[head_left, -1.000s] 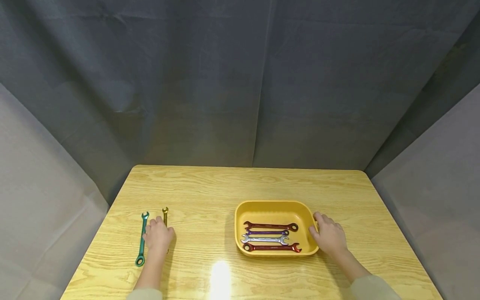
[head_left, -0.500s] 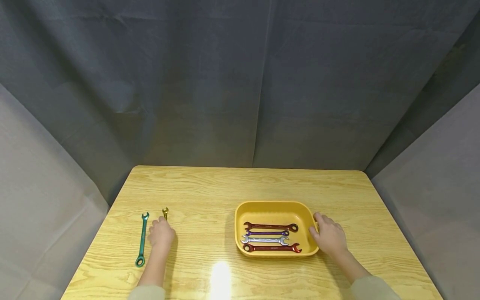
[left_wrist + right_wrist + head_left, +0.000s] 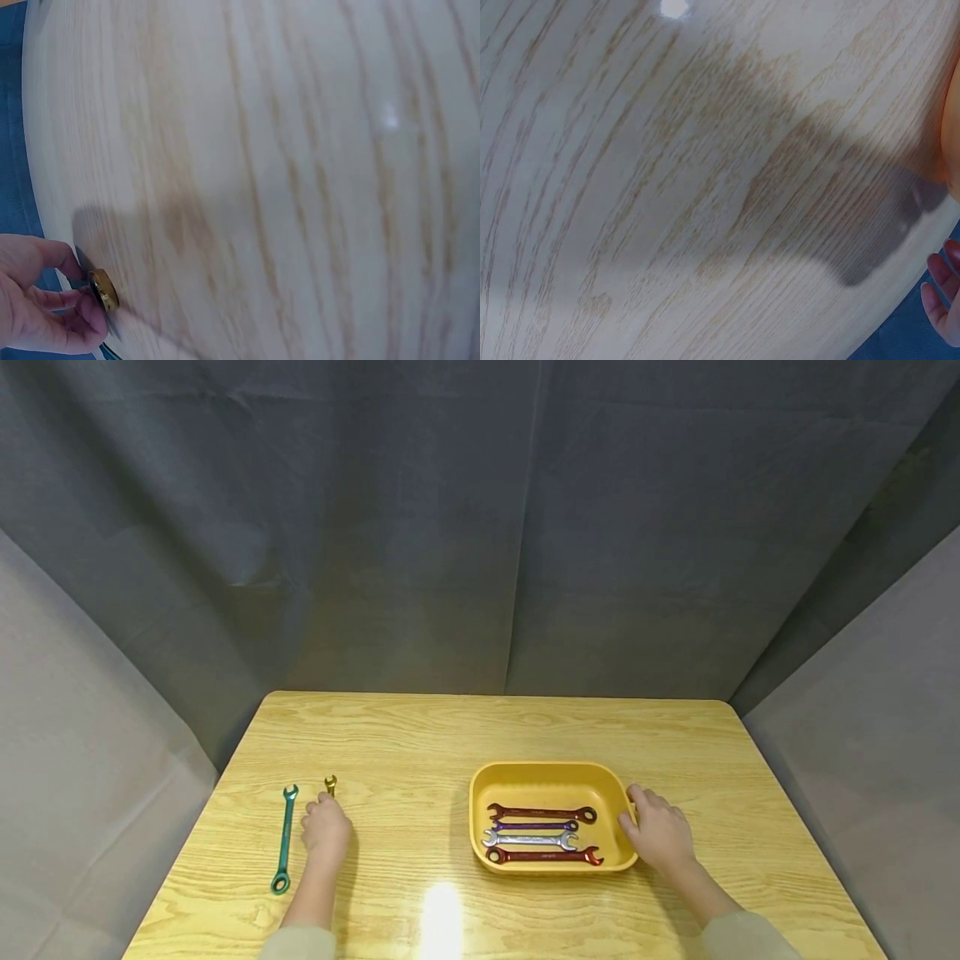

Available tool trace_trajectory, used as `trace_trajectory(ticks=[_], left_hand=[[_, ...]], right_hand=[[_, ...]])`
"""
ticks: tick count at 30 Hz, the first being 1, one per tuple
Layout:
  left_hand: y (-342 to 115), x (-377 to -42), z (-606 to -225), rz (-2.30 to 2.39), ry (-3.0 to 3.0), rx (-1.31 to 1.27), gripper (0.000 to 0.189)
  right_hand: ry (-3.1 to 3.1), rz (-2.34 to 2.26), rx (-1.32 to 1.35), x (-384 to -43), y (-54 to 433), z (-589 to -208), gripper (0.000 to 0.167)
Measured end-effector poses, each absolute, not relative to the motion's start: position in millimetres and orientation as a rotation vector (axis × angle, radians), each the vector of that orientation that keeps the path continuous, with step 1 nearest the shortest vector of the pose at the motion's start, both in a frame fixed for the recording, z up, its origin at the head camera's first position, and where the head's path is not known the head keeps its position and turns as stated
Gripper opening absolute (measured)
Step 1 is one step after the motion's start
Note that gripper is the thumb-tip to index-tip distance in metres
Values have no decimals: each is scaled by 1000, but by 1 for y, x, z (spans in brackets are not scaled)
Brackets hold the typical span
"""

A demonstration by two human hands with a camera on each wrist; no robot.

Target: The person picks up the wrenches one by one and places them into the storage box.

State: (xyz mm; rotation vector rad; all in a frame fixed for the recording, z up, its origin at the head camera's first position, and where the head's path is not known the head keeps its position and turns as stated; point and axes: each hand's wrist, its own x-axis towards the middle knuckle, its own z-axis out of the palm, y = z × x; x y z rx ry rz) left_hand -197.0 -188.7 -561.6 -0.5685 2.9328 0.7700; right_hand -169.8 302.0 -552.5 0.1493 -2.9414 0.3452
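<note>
My left hand [image 3: 327, 831] pinches a small gold combination wrench [image 3: 331, 783] between thumb and fingers. The wrench's open end sticks out past the fingertips in the head view; its gold ring end [image 3: 104, 290] shows beside the fingers in the left wrist view, and the hand hides the shaft. Left of that hand lies a green ratcheting wrench [image 3: 285, 839]. My right hand [image 3: 660, 831] holds the right rim of a yellow tub [image 3: 555, 774], thumb over the edge. Side by side inside lie a dark red wrench [image 3: 542, 813], a purple wrench [image 3: 535, 826], a silver wrench [image 3: 529, 839] and a red wrench [image 3: 543, 856].
Everything lies on a light wood-grain table [image 3: 405, 735] with rounded far corners. A dark grey curtain [image 3: 390, 527] hangs behind it, and paler panels stand at both sides. Bright glare [image 3: 441, 918] marks the near tabletop.
My left hand has shifted slightly right, away from the green wrench, and its fingers have drawn together on the gold wrench. The right hand and the tub have stayed still.
</note>
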Motion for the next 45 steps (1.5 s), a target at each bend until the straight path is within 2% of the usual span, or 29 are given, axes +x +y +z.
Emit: trace_trajectory(ticks=[18,36,45], left_hand=[[-189,-198,-565,741,2968,-560,28],[-190,-198,-564,714,2979,-518,33],[-185,-200,-555,742,3014,-451,44]], right_hand=[[-2949,344,152,-171,303,-553,28],[-2948,346,158,-169,301,-550,30],[-2945,340,162,-170,301,-551,30]])
